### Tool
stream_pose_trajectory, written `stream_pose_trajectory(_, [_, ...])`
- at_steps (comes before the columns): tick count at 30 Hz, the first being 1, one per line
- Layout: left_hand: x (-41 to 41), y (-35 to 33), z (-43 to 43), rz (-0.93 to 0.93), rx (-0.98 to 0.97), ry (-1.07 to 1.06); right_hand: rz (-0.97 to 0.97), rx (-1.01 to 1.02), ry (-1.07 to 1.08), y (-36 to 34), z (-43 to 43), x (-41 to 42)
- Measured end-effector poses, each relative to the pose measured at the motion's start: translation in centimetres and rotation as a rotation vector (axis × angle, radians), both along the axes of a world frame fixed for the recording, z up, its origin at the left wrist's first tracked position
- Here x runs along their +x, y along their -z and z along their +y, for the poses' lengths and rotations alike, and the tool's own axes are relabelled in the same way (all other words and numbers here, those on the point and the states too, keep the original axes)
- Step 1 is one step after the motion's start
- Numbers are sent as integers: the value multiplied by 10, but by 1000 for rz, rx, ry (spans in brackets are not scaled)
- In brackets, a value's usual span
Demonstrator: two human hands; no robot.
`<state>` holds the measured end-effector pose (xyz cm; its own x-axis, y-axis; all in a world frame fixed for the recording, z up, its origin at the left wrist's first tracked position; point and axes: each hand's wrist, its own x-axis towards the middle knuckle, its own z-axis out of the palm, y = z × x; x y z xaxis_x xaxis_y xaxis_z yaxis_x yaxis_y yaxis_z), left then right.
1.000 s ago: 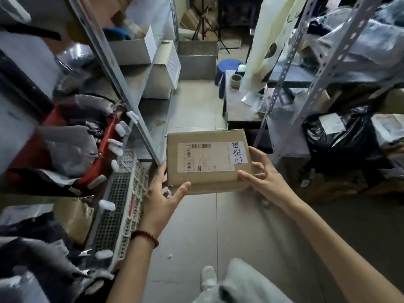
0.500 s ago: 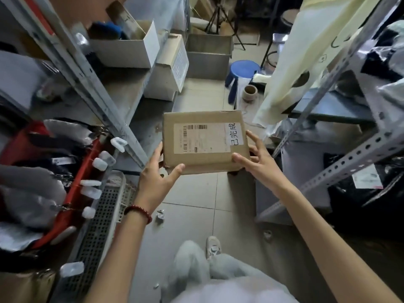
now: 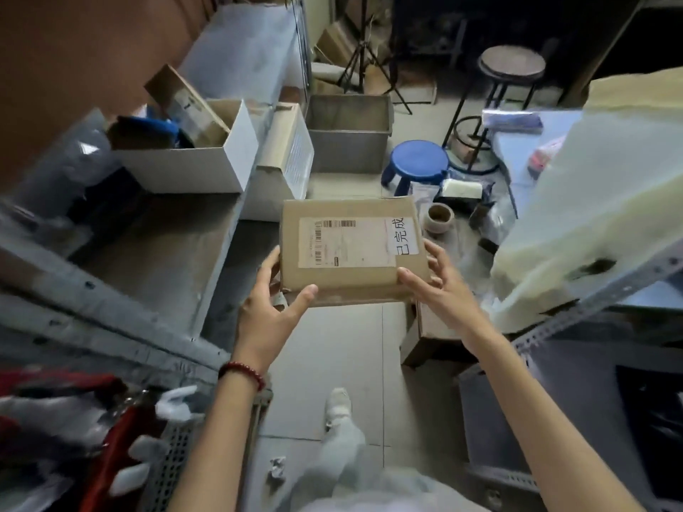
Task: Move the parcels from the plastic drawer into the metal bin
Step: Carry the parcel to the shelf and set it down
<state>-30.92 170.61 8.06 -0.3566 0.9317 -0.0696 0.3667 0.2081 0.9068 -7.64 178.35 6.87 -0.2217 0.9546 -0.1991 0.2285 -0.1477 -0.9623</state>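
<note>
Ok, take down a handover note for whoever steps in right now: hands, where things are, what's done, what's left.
Left hand grips the cardboard parcel at its near left corner.
Right hand holds the near right corner.
The parcel is in the air, label up; the metal bin stands on the floor ahead of it.
Done: this parcel is out of the plastic drawer, low left.
Left: carry it forward, drop it in the bin, then check the drawer for more.

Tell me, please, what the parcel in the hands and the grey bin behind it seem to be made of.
Parcel: brown cardboard, matte, judging by its colour and soft edges; a white paper label on top. Grey bin: probably sheet metal, dull finish, thin walls with a folded rim.
</note>
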Motion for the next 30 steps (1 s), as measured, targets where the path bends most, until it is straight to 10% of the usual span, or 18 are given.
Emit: stream_pose_trajectory(30, [-46, -15, 618, -88, 21, 187, 30, 39, 244, -16, 569, -30])
